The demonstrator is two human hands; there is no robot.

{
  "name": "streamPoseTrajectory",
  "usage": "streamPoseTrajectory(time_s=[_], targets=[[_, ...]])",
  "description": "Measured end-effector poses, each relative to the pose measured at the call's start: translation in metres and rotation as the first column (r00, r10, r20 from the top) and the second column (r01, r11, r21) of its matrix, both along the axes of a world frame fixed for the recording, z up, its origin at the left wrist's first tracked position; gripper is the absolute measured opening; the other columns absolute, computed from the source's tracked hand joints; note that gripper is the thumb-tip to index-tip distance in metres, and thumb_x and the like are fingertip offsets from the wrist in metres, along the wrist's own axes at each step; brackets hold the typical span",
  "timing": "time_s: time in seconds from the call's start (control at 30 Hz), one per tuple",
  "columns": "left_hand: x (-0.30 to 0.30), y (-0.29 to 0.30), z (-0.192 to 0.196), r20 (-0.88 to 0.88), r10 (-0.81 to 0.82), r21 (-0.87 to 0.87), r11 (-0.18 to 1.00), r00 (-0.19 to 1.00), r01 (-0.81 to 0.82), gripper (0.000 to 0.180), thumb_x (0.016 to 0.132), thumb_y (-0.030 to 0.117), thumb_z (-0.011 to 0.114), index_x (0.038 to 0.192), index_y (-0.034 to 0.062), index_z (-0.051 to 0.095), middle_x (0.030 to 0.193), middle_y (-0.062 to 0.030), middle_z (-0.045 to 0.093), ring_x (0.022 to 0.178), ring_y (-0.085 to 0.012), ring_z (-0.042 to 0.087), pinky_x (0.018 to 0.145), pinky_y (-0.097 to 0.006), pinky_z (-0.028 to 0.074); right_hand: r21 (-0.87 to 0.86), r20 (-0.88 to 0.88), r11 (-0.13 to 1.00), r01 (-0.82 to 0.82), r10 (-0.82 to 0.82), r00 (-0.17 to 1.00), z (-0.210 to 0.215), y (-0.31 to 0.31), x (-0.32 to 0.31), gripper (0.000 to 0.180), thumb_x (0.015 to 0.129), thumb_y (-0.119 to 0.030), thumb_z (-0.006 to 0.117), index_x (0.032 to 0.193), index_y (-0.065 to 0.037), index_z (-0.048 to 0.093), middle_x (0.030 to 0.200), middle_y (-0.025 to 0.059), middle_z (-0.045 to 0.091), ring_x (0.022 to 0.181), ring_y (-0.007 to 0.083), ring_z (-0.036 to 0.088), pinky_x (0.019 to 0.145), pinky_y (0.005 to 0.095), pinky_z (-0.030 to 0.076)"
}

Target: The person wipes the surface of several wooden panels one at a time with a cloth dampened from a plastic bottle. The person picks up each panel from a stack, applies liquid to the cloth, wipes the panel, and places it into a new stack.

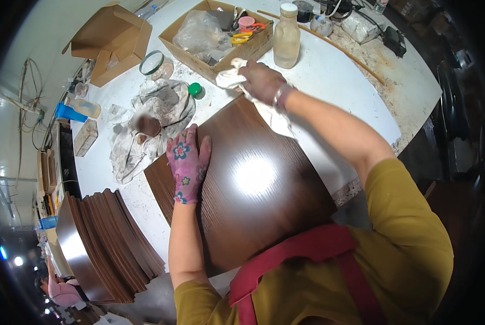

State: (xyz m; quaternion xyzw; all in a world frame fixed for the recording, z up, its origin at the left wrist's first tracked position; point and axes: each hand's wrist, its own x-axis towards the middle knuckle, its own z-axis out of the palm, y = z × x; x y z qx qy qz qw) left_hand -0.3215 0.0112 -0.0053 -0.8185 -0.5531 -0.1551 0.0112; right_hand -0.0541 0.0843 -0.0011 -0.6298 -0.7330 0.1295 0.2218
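Observation:
A dark brown wood-grain panel [253, 216] lies flat on the white worktable [340, 92], its surface glossy with a bright reflection. My left hand [187, 160], in a pink flowered glove, rests with fingers stretched out on the panel's left edge. At the panel's far corner my right hand [263, 82], in a stained glove, grips a white cloth [272, 118]. Part of the cloth hangs down along the panel's far right edge. Beyond my left hand lies a crumpled, stained rag [164, 103] with a brownish lump on it.
Several dark panels [110, 238] stand stacked at the left. Along the back are an open cardboard box [118, 43], a cardboard tray [191, 64] of tools and plastic, and a bottle [287, 43] of cloudy liquid. A green cap [195, 89] lies near the rag. Another person [64, 292] shows at lower left.

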Motion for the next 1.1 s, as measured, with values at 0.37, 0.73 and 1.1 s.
streamPoseTrajectory(time_s=[0.37,0.73,1.1], targets=[[-0.006,0.003,-0.007,0.028,0.034,-0.025,0.999,0.999,-0.033,0.049,0.092,0.038,0.055,0.130,0.0073,0.053,0.123,-0.0167,0.058,0.120,-0.0305,0.050,0.110,-0.045,0.028,-0.119,0.134,0.991,-0.057,0.073,0.988,0.019,-0.008,0.013,0.028,0.084,-0.014,0.055,0.109,-0.006,0.065,0.110,0.0183,0.063,0.103,0.0307,0.063,0.088,0.0405,0.049],[0.015,-0.104,0.008,0.014,-0.531,-0.128,0.839,0.847,0.528,0.055,0.082,0.037,0.066,0.133,0.0207,0.054,0.140,-0.0065,0.049,0.134,-0.0312,0.039,0.112,-0.050,0.024,0.055,0.117,0.996,-0.074,0.068,0.991,-0.002,-0.039,-0.060,0.031,0.084,-0.019,0.057,0.113,-0.011,0.061,0.107,0.0113,0.064,0.099,0.0274,0.062,0.084,0.0397,0.050],[0.012,-0.106,-0.002,0.081,-0.518,-0.147,0.839,0.852,0.524,0.052,0.092,0.043,0.049,0.138,0.0190,0.049,0.147,-0.0063,0.043,0.139,-0.0318,0.032,0.113,-0.052,0.018,-0.051,0.125,0.999,-0.005,0.011,0.992,0.021,-0.021,-0.067,0.024,0.084,-0.016,0.056,0.104,-0.006,0.063,0.111,0.0177,0.062,0.097,0.0356,0.063,0.084,0.0432,0.050]])
